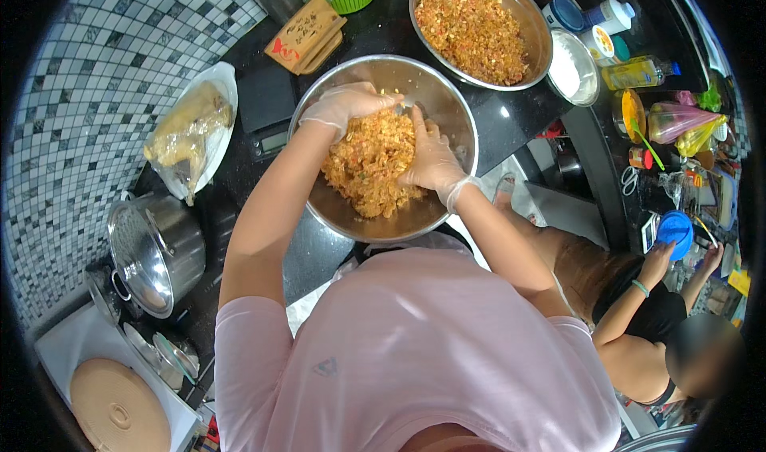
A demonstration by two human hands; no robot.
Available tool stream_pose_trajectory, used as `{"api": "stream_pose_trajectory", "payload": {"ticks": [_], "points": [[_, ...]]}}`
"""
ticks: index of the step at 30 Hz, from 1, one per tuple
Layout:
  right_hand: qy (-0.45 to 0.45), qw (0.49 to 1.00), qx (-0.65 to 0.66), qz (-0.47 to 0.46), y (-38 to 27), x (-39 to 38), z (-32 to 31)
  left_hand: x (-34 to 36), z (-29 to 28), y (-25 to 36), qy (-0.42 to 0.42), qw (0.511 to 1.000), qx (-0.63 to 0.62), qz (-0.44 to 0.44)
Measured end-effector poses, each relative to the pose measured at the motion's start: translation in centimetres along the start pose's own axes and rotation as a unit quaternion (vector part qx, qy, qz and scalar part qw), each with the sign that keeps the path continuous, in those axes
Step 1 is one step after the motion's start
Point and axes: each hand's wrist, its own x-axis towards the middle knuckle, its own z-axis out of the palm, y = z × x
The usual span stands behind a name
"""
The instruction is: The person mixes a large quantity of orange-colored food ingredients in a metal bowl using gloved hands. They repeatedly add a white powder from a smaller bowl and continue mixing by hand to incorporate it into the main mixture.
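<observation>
Both my hands wear clear plastic gloves and are inside a large steel mixing bowl (pixel 471 133). An orange-brown crumbly food mixture (pixel 369 169) is heaped in it, with paler and reddish bits. My left hand (pixel 349 105) curls over the far left side of the heap, its fingertips pointing right. Against the right side of the heap presses my right hand (pixel 433 157), fingers bent around the mixture. Between them the two hands cup the mound; some fingertips are sunk in it or hidden.
Beyond stands a second steel bowl (pixel 546 49) of similar mixture, beside a small bowl of white powder (pixel 565 65). A wooden block (pixel 303 35), a wrapped whole chicken (pixel 187 125) on a white plate and a steel pot (pixel 159 248) sit leftward. At right, another person (pixel 638 316) holds a blue lid (pixel 676 235).
</observation>
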Motion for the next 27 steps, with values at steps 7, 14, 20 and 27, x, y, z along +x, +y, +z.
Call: {"api": "stream_pose_trajectory", "payload": {"ticks": [7,14,20,27], "points": [[0.01,0.998,0.049,-0.036,1.5,3.7,0.4,6.3,1.8,1.3,-0.171,0.975,-0.127,0.06],[0.088,0.995,0.037,-0.037,0.6,2.6,0.7,0.3,2.2,3.0,0.144,0.981,0.091,0.09],[0.296,0.943,-0.045,-0.147,-0.8,-1.1,1.1,-3.9,2.3,1.3,0.296,0.935,-0.064,0.183],[0.422,0.869,-0.029,-0.255,-2.4,-4.0,-0.8,-12.6,2.1,-1.2,0.307,0.876,-0.093,0.36]]}}
